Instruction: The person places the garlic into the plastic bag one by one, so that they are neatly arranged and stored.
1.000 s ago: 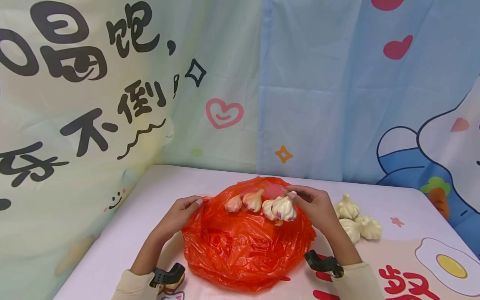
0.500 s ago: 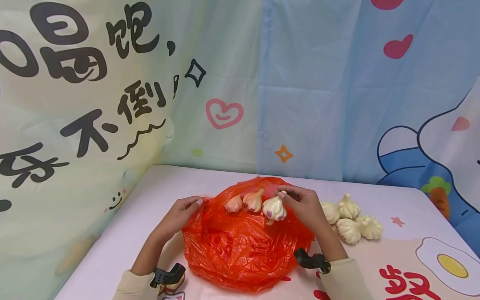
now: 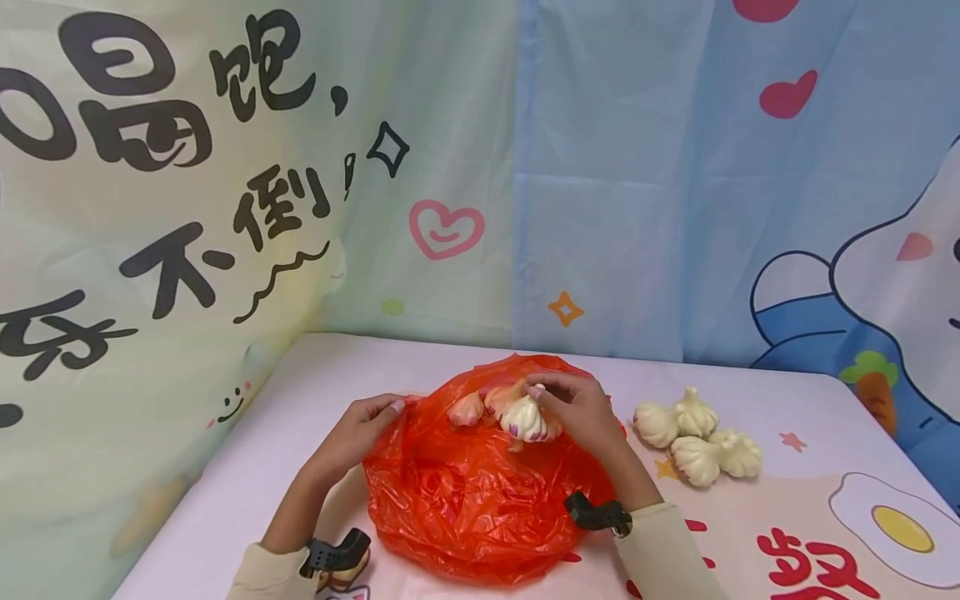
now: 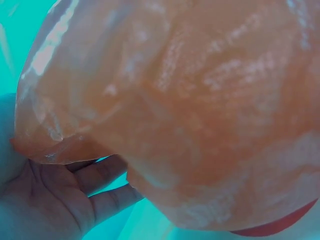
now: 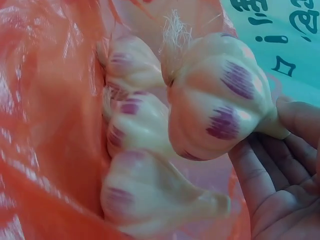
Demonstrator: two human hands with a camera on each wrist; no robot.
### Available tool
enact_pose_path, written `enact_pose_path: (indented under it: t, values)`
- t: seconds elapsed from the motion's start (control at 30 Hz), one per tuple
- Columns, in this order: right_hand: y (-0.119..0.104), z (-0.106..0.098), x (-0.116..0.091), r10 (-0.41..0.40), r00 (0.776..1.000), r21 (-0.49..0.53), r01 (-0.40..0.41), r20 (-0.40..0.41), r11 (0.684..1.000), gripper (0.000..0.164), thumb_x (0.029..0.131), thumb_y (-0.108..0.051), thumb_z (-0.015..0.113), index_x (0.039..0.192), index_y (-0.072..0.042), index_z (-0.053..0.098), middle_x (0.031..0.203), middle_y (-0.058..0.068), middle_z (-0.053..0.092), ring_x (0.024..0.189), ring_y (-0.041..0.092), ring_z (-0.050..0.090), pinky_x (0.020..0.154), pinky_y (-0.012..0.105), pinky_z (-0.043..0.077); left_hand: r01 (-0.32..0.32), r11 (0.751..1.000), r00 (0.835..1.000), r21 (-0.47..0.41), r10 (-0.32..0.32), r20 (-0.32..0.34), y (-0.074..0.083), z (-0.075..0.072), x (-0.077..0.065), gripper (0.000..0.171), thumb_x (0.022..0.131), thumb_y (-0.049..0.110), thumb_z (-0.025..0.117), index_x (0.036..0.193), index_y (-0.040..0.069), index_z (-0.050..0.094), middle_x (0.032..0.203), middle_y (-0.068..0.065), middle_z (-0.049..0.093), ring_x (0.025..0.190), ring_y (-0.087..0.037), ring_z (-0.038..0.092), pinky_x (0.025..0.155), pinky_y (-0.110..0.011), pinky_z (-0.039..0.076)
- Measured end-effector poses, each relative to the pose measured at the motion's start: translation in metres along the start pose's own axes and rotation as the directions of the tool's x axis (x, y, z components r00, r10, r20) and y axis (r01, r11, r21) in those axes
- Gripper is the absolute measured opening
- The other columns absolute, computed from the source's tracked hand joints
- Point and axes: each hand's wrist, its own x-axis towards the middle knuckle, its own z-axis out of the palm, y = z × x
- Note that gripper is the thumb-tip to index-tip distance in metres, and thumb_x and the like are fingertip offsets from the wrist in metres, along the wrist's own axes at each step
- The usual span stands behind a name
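A thin red plastic bag lies with its mouth spread wide in the middle of the table. My left hand pinches its left rim between thumb and fingers; in the left wrist view the sheet covers much of that hand. By its stem, my right hand holds a white garlic bulb with purple patches and stringy roots, over the bag's mouth. Behind and below it, three similar bulbs sit inside the bag, the nearest a long-stemmed garlic bulb. At the left of the row shows another garlic bulb.
Several pale garlic bulbs are clustered on the table to the right of the bag. The tabletop carries printed pictures and red characters. A printed cloth backdrop rises behind the table's far edge.
My right hand has moved left with the garlic bulb, passing over the bag's mouth and exposing the loose cluster on the right. My left hand keeps its place on the rim.
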Motion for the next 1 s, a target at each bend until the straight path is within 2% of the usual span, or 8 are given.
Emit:
enact_pose_path:
  t: [0.23, 0.37, 0.5, 0.7, 0.83, 0.93, 1.0]
  values:
    - [0.002, 0.021, 0.003, 0.044, 0.998, -0.069, -0.041, 0.038, 0.997, 0.025, 0.093, -0.020, 0.068, 0.113, -0.005, 0.072, 0.107, 0.004, 0.070, 0.097, 0.022, 0.064, 0.082, 0.029, 0.055, 0.016, 1.000, 1.000, 0.008, -0.016, -0.008, -0.002, 0.000, 0.000, 0.035, 0.103, 0.032, 0.048, 0.125, 0.010, 0.065, 0.107, -0.010, 0.068, 0.085, -0.028, 0.066, 0.074, -0.037, 0.058]
    - [0.006, 0.036, 0.006, 0.076, 0.995, -0.051, -0.073, 0.058, 0.996, 0.024, 0.092, -0.021, 0.069, 0.111, -0.007, 0.073, 0.106, 0.003, 0.071, 0.094, 0.021, 0.065, 0.081, 0.031, 0.056, 0.014, 1.000, 1.000, 0.012, -0.014, -0.011, -0.002, -0.001, 0.000, 0.036, 0.103, 0.033, 0.049, 0.125, 0.009, 0.065, 0.107, -0.010, 0.068, 0.085, -0.027, 0.065, 0.074, -0.037, 0.058]
    - [0.008, 0.050, 0.007, 0.077, 0.993, -0.010, -0.076, 0.092, 0.997, 0.025, 0.092, -0.020, 0.069, 0.112, -0.006, 0.073, 0.109, 0.006, 0.070, 0.095, 0.022, 0.065, 0.082, 0.030, 0.055, 0.015, 1.000, 1.000, 0.008, -0.015, -0.009, -0.001, -0.001, 0.001, 0.037, 0.103, 0.034, 0.049, 0.125, 0.010, 0.065, 0.108, -0.010, 0.068, 0.086, -0.028, 0.066, 0.074, -0.038, 0.058]
    - [0.007, 0.066, 0.009, 0.043, 0.996, 0.029, -0.045, 0.078, 0.999, 0.024, 0.091, -0.018, 0.070, 0.111, -0.006, 0.073, 0.107, 0.006, 0.071, 0.097, 0.022, 0.065, 0.082, 0.030, 0.055, 0.016, 1.000, 1.000, 0.001, -0.016, -0.001, -0.001, -0.001, 0.002, 0.038, 0.102, 0.036, 0.049, 0.125, 0.009, 0.065, 0.107, -0.010, 0.068, 0.086, -0.028, 0.066, 0.074, -0.038, 0.058]
    - [0.000, 0.074, 0.010, 0.017, 0.996, 0.023, -0.019, 0.085, 1.000, 0.023, 0.092, -0.012, 0.068, 0.111, 0.001, 0.071, 0.105, 0.012, 0.070, 0.094, 0.026, 0.065, 0.081, 0.031, 0.056, 0.019, 1.000, 1.000, 0.007, -0.019, 0.004, -0.002, -0.001, 0.003, 0.036, 0.103, 0.033, 0.048, 0.124, 0.009, 0.065, 0.107, -0.011, 0.068, 0.084, -0.028, 0.067, 0.074, -0.038, 0.058]
    - [0.001, 0.080, 0.012, 0.025, 0.995, -0.002, -0.025, 0.092, 1.000, 0.022, 0.092, -0.011, 0.068, 0.109, 0.001, 0.071, 0.103, 0.011, 0.071, 0.092, 0.024, 0.066, 0.080, 0.031, 0.056, 0.017, 1.000, 1.000, 0.007, -0.017, 0.007, -0.002, -0.002, 0.003, 0.035, 0.104, 0.031, 0.048, 0.124, 0.008, 0.065, 0.107, -0.011, 0.068, 0.084, -0.028, 0.067, 0.073, -0.038, 0.058]
    - [0.010, 0.083, 0.014, 0.020, 0.995, -0.003, -0.020, 0.101, 1.000, 0.021, 0.092, -0.015, 0.068, 0.109, -0.003, 0.073, 0.101, 0.007, 0.071, 0.091, 0.021, 0.066, 0.079, 0.029, 0.056, 0.015, 1.000, 1.000, 0.006, -0.015, 0.007, -0.002, -0.002, 0.003, 0.036, 0.103, 0.032, 0.048, 0.124, 0.008, 0.064, 0.106, -0.011, 0.068, 0.083, -0.028, 0.067, 0.073, -0.037, 0.058]
